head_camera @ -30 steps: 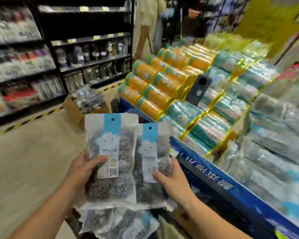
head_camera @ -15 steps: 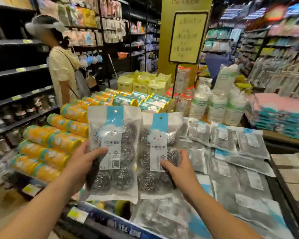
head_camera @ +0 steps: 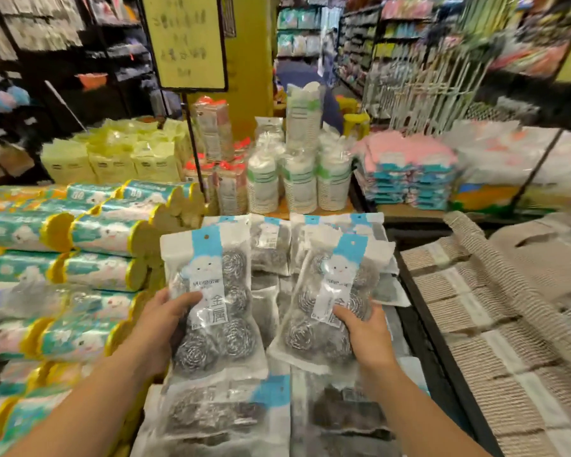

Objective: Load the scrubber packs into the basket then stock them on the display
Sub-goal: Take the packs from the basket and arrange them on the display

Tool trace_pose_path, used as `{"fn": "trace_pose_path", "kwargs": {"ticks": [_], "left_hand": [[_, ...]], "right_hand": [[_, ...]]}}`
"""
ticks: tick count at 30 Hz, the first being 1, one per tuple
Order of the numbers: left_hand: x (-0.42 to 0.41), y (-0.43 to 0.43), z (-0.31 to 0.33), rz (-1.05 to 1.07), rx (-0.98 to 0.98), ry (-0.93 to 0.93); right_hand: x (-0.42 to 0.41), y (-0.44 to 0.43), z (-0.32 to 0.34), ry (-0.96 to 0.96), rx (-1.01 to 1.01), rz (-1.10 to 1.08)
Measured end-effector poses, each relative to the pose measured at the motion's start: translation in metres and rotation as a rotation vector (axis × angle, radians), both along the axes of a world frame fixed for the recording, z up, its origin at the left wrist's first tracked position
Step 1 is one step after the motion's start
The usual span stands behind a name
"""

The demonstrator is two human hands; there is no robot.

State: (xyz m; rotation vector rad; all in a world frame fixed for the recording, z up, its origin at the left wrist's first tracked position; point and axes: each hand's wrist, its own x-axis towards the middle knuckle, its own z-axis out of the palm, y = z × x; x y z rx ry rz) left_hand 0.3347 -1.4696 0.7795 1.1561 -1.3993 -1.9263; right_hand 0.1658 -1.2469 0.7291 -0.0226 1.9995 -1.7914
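While the left grip (head_camera: 160,324) clasps the left pack (head_camera: 221,291) at its lower left edge, thumb lying across the white label, the right grip (head_camera: 366,334) clasps the right pack (head_camera: 327,291) at its lower right edge, thumb on that label too. Both packs are held up with their blue headers at the top, the left one near upright, the right one tilted to the right, with a gap between them. They hang above more packs (head_camera: 225,413) that lie flat in rows. Just left of these are stacked rolls (head_camera: 106,232) in teal and yellow wrap. Just right, past a dark rail (head_camera: 422,324), lie ribbed beige stacks (head_camera: 491,324). Farther back stand white cups (head_camera: 297,183) and a yellow sign (head_camera: 185,41).
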Motion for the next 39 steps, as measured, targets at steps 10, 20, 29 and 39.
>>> {"fn": "trace_pose_path", "kwargs": {"ticks": [10,20,29,39], "left_hand": [[-0.058,-0.021,-0.065,-0.134,0.100,-0.047],[-0.064,-0.054,-0.118,-0.008,0.411,-0.056],[-0.065,-0.069,-0.092,-0.005,0.436,-0.055],[-0.086,-0.060,-0.112,0.361,0.693,0.238]], "right_hand": [[-0.017,-0.004,-0.087,-0.609,-0.299,-0.598],[-0.032,-0.027,-0.109,-0.666,-0.305,-0.594],[-0.036,-0.021,-0.101,-0.547,0.036,-0.326],[-0.030,-0.014,-0.084,-0.542,0.214,-0.083]]}}
